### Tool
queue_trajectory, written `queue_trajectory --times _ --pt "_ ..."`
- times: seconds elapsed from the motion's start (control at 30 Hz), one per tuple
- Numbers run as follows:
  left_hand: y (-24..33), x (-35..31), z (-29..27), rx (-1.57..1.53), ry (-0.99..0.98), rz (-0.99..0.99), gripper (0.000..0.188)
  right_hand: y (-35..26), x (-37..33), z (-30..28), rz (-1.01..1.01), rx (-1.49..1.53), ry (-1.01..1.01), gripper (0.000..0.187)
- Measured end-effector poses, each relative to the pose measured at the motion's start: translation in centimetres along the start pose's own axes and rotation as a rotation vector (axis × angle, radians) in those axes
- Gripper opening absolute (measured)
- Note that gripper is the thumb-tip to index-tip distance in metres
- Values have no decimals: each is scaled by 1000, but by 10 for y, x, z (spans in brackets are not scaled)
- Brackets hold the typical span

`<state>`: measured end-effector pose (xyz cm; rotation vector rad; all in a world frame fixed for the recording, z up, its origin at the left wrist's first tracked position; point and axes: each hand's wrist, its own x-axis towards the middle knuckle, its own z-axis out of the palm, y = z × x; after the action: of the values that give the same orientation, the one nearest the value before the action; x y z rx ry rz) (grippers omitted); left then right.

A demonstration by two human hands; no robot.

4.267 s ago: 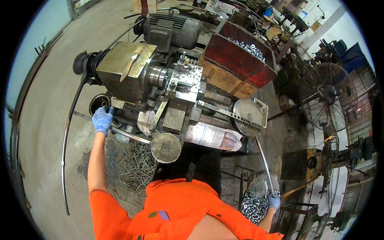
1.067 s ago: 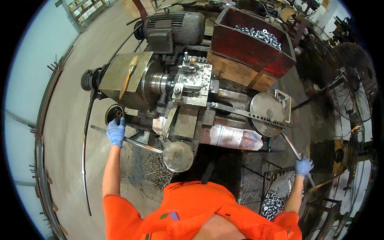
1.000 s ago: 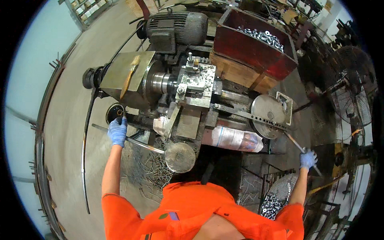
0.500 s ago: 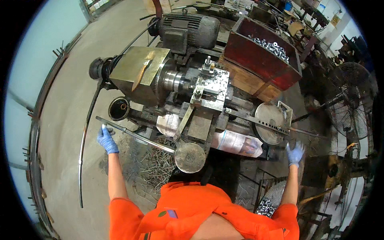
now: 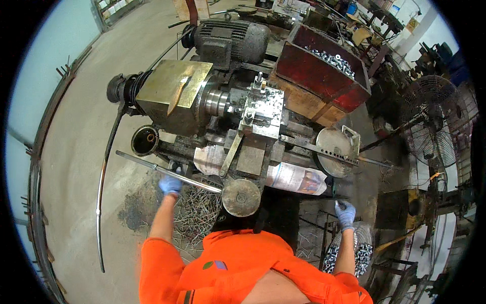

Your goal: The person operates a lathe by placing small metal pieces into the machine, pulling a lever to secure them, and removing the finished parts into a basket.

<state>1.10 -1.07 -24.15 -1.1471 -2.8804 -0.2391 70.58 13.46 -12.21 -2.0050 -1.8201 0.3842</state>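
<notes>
My left hand (image 5: 169, 184), in a blue glove, is just under the long metal lever (image 5: 152, 164) on the near side of a lathe-like machine. Its fingertips are smeared and partly hidden by the lever and a dark machine part, so their grip is unclear. My right hand (image 5: 346, 215), also gloved, hovers beyond a wire basket (image 5: 365, 232) of small shiny metal parts. Its thumb and fingers are apart, and I see nothing between them. Near the machine's middle, a shiny tool slide (image 5: 266, 109) faces the round spindle (image 5: 216, 103).
A red bin (image 5: 319, 73) of small metal parts stands behind the machine. Thin metal scraps (image 5: 197, 215) cover the floor below the lever. A perforated bar reaches a round plate (image 5: 334, 152) on the right. A fan (image 5: 430, 121) stands farther right. A brush (image 5: 177, 96) lies on the cover.
My left hand has left the lever's far left end and moved right, below it. My right hand has come nearer and left, toward the basket. The view has shifted slightly.
</notes>
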Motion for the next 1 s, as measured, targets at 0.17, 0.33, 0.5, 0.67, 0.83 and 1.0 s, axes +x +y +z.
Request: queue_trajectory --times 0.17,0.33,0.5,0.67,0.83,1.0 --pt "-10 -5 -15 215 -318 299 35 -30 -10 -17 -164 -81 85 25" --pt "-25 15 -21 160 -350 244 34 -52 14 -44 -208 -113 180 25" --pt "-25 3 -35 10 -393 55 41 -168 48 -61 -437 131 152 21" --pt "-69 16 -115 -60 -323 134 38 -341 54 -59 -805 224 69 21" --pt "-124 26 -253 -340 85 -26 32 -456 60 -10 -1099 95 -28 33" --pt "-208 1 -294 -252 294 -216 36 -529 59 37 -1159 -365 -307 53"
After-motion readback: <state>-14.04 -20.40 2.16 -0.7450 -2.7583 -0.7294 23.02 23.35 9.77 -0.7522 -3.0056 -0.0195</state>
